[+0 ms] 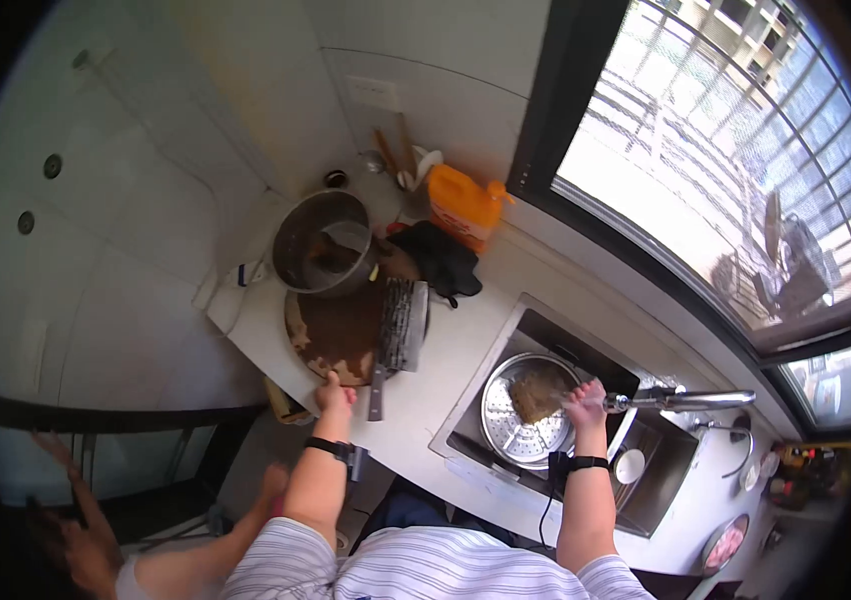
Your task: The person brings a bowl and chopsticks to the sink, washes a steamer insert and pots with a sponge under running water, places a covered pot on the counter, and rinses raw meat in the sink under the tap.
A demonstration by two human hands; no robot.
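Far left: second person at the worktop's near side, one arm reaching close to the wearer's left forearm, so elbow room there looks tight. Deep metal pot sits over the far part of the round board, something dark inside; it takes up board space.

Left hand: at the board's near rim, fingers loosely curled, no object visible in it. Can't tell if it touches the rim. Cleaver lies just right of it, blade on the board, handle sticking out past the rim; handle not gripped. Board side reads as parked.

Behind: dark cloth-like bundle, orange jug, both on the worktop.

Sink side looks like the live work, partway through. Perforated tray is down in the left basin, brown piece lying in it. Done: piece is in the tray, under the spout. Left: piece and tray not out of the basin.

Right hand: up at the end of the spout, above the tray's right edge. Fingers bunched; can't tell if clamped on it or just beside. Spout overhangs the sink, limiting access.

Right basin: white bowl. Far right: dish of pink pieces.
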